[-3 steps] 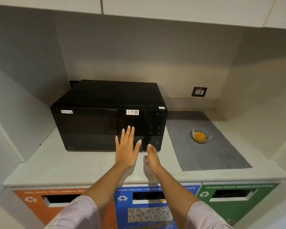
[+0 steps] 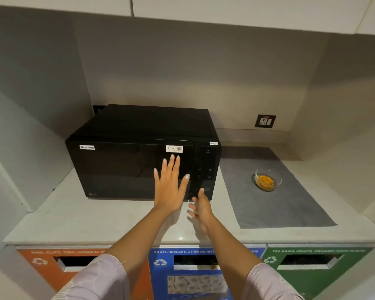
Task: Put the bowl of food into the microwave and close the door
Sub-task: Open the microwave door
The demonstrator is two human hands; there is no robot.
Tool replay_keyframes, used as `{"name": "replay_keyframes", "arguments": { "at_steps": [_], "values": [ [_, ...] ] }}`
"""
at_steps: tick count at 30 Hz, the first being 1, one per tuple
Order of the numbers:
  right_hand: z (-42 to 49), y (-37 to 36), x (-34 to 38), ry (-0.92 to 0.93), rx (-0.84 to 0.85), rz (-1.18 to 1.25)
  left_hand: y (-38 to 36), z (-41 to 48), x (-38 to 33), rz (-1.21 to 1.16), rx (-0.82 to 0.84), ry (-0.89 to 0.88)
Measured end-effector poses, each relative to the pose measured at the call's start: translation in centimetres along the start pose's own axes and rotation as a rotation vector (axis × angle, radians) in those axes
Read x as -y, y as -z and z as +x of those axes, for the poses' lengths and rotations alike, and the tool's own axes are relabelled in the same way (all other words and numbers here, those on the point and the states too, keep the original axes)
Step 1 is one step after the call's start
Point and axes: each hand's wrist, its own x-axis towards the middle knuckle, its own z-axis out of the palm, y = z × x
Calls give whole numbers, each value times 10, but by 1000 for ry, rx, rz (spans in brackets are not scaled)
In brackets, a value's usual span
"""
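Observation:
A black microwave [image 2: 126, 152] stands on the pale counter with its door closed. My left hand [image 2: 170, 187] is raised flat in front of the door's right part, fingers straight and spread. My right hand [image 2: 200, 210] is lower, near the bottom of the control panel [image 2: 205, 169], fingers loosely extended and holding nothing. A small glass bowl of orange food [image 2: 266, 180] sits on a grey mat [image 2: 275, 204] to the right of the microwave, well apart from both hands.
A wall socket [image 2: 265, 121] is on the back wall above the mat. Below the counter edge [image 2: 117, 239] are orange [image 2: 43, 263], blue [image 2: 160, 263] and green [image 2: 312, 267] recycling bin fronts with slots. Side walls enclose the alcove; cabinets hang overhead.
Both hands have kept their place in front of the microwave; the right hand's fingers look slightly more spread. The bowl has not moved.

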Motion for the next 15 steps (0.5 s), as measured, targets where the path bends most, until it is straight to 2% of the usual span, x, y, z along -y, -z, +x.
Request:
{"name": "replay_keyframes", "arguments": {
  "at_steps": [5,10,13,15],
  "values": [
    [32,12,7,-136,-6,223,12,49,-15,65,-101,-99],
    [65,21,0,-221,44,400,10,76,-13,86,-128,-62],
    [73,19,2,-203,93,449,5,78,-6,134,-146,-67],
    [88,19,-10,-137,106,370,2,78,-6,156,-165,-62]
  ]
}}
